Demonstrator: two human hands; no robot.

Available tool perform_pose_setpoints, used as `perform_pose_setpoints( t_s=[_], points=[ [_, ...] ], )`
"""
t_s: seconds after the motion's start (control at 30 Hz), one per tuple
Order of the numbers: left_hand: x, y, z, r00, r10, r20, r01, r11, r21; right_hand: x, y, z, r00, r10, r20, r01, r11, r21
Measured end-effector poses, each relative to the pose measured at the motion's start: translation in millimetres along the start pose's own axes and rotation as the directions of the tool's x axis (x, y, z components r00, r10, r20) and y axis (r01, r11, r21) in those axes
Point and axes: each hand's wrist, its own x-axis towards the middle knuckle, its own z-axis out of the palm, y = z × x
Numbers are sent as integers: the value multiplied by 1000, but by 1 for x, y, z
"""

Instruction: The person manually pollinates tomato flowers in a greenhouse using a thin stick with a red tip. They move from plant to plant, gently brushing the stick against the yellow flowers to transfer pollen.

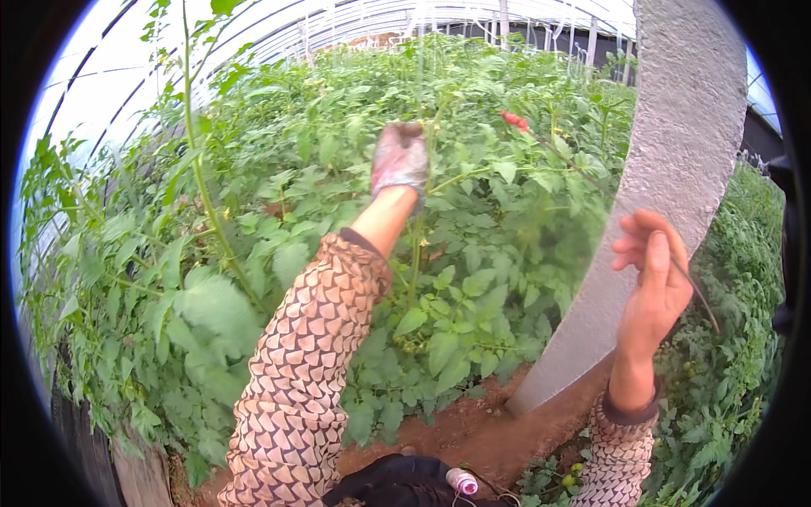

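Observation:
My left hand [400, 158], in a stained glove, is closed at a tomato plant's stem [415, 260] near the middle of the view; whether it grips the stem or a string there is not clear. My bare right hand [656, 266], at the right, holds a thin dark rod [697, 291] between its fingers. The rod reaches up and left in front of the concrete post and seems to end in a red tip [514, 120] among the leaves. The far part of the rod is slightly blurred.
A thick grey concrete post [684, 114] stands close by my right hand. Dense tomato plants [222, 317] fill the left and centre, with more at the far right. Below lie reddish soil [443, 437] and a small white spool-like item [461, 481] against dark clothing.

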Motion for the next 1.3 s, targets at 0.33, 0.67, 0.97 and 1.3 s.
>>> perform_pose_setpoints(
  t_s=[0.33,0.67,0.97,1.3],
  points=[
    [11,-12,31,985,-167,-45,169,985,40,18,46,31,1000,24,2,-24,1000,18],
    [26,-24,17,996,-30,80,39,994,-102,32,84,90,992,73,-102,-62,992,110],
    [20,-12,-1,983,-60,171,105,957,-269,37,100,110,986,71,-154,-55,992,110],
    [22,-17,-7,987,-35,160,93,923,-372,36,101,114,989,30,-146,-13,993,114]
  ],
)
